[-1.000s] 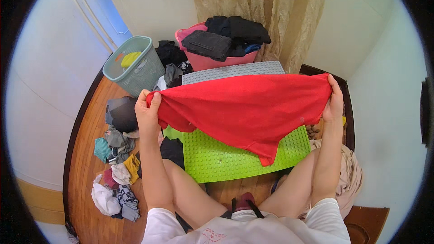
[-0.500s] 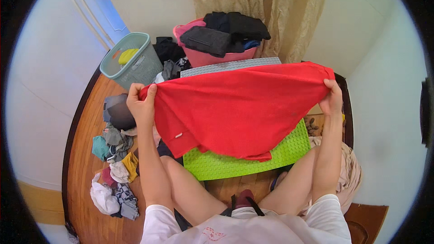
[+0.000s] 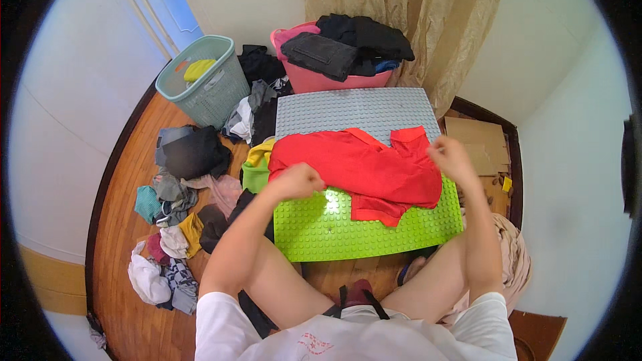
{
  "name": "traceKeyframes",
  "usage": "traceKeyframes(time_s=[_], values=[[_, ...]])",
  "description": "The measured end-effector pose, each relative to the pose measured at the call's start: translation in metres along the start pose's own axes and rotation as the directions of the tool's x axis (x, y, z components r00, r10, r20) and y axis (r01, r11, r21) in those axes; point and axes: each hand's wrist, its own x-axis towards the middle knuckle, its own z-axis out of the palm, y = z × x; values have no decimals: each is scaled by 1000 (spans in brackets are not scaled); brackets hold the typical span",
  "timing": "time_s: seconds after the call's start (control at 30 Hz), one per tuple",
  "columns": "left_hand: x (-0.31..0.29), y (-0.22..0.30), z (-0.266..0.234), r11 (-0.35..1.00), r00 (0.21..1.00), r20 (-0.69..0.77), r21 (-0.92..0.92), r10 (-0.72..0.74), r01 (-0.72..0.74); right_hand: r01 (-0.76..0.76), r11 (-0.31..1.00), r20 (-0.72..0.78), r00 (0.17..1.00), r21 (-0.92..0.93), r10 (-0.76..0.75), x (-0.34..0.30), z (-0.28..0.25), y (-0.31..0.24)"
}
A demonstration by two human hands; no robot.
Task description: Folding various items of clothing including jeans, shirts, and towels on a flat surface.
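A red garment (image 3: 374, 167), which looks like a shirt with banded sleeve ends, lies bunched across the table. The table's studded top is grey (image 3: 361, 103) at the far side and lime green (image 3: 368, 241) at the near side. Over the garment's near left edge is my left hand (image 3: 299, 180), its fingers curled and blurred. My right hand (image 3: 453, 159) is beside the garment's right end, fingers bent and smeared by motion. Whether either hand touches the cloth cannot be made out.
Behind the table stands a pink basket (image 3: 331, 80) heaped with dark clothes. A grey-green laundry basket (image 3: 207, 87) holds something yellow. Piles of clothes (image 3: 174, 241) lie on the wooden floor to the left. Beige cloth (image 3: 511, 261) and flat cardboard (image 3: 478, 144) are at the right.
The red garment was stretched between both raised hands; now it lies on the table, folded over itself. Both hands have come lower, and the left has moved inward to the right.
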Motion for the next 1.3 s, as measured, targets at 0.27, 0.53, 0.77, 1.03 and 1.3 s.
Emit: traceKeyframes(time_s=[0.27, 0.53, 0.77, 1.03, 1.3], values=[[46, 15, 81, 974, 979, 8, 99, -204, 202, 189, 981, -10, 982, -41, -189, 81, 147, -12], [62, 7, 90, 721, 914, -27, -625, -404, 300, -4, 916, 2, 1000, -401, 6, 89, 159, -24], [85, -13, 86, 197, 908, -29, -979, -418, 59, -330, 250, 382, 901, 910, -203, 64, 90, -83], [52, 60, 57, -98, 994, -35, -995, 106, -25, -370, -329, 132, 814, 869, -565, -24, -25, -170], [-41, 77, 22, 40, 986, 115, -993, 116, 112, 245, 204, -158, 916, 948, -369, -30, -83, -148]])
